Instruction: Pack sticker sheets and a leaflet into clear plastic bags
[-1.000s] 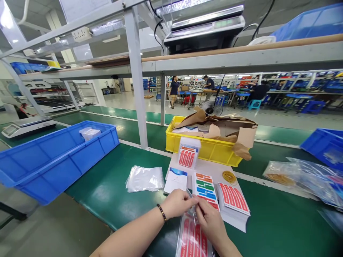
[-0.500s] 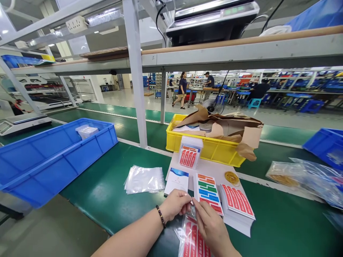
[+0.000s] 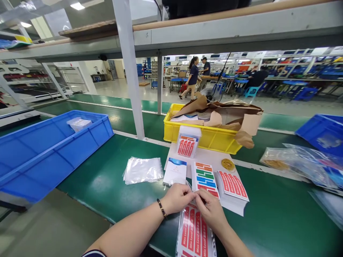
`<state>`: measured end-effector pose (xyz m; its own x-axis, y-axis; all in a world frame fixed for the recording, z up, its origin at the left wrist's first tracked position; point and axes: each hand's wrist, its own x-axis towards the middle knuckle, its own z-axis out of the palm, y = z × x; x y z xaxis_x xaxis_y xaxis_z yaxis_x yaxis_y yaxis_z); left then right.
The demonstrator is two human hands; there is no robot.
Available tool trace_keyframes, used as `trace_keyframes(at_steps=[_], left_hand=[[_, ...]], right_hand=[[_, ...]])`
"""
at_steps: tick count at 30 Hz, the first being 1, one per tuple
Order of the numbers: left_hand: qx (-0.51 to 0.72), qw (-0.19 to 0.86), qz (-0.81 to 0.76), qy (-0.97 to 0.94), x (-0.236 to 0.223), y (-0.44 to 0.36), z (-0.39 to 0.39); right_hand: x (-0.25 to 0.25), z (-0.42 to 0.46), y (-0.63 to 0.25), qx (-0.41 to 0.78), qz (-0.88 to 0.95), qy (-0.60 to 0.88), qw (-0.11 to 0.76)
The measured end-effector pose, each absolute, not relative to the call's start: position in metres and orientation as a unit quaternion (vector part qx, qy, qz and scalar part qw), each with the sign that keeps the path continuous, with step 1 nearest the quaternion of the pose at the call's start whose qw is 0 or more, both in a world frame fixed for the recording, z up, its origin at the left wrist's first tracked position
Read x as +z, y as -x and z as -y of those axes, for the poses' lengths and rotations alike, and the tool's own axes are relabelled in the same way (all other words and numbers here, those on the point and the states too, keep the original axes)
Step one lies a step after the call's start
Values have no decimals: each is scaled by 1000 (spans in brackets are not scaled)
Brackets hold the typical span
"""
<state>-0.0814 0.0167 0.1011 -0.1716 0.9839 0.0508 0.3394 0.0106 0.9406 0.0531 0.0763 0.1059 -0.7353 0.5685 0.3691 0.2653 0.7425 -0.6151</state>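
Observation:
My left hand [image 3: 178, 197] and my right hand [image 3: 210, 208] meet, fingertips pinched at the top end of a clear plastic bag. Inside the bag [image 3: 195, 232] shows a sheet of red labels, lying at the table's front edge. Just beyond my hands are a blue-and-white booklet [image 3: 175, 171], a stack of multicoloured label sheets [image 3: 205, 179] and a thick stack of red label sheets [image 3: 232, 191]. Left of the booklet lies a pile of empty clear bags [image 3: 144, 170]. A bagged set of labels [image 3: 188, 142] leans upright against the yellow crate.
The yellow crate [image 3: 214, 140] holds torn brown paper. A long blue bin [image 3: 61, 146] stands left, another blue bin [image 3: 321, 137] right. Rubber bands [image 3: 228, 164] lie by the stacks, plastic bags [image 3: 292, 162] farther right. A shelf post [image 3: 130, 71] rises ahead; people are beyond.
My hands have come closer together, fingertips now touching at the bag's top. More of the bagged red sheet shows. The view has tilted down slightly, and a person behind has walked on.

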Motion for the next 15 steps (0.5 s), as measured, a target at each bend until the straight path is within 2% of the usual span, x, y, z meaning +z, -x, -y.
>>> trace_keyframes(at_steps=[4, 6, 10, 13, 15], left_hand=[[433, 359, -621, -545, 98, 77, -16], [441, 372, -621, -531, 98, 77, -16], [489, 412, -627, -445, 99, 85, -20], [493, 444, -619, -420, 103, 94, -21], [512, 415, -615, -433, 110, 99, -19]], right_hand=[[98, -82, -53, 104, 900, 292, 306], [97, -85, -54, 61, 893, 304, 325], [99, -84, -55, 60, 906, 233, 348], [100, -81, -55, 89, 927, 189, 312], [104, -81, -57, 146, 927, 186, 291]])
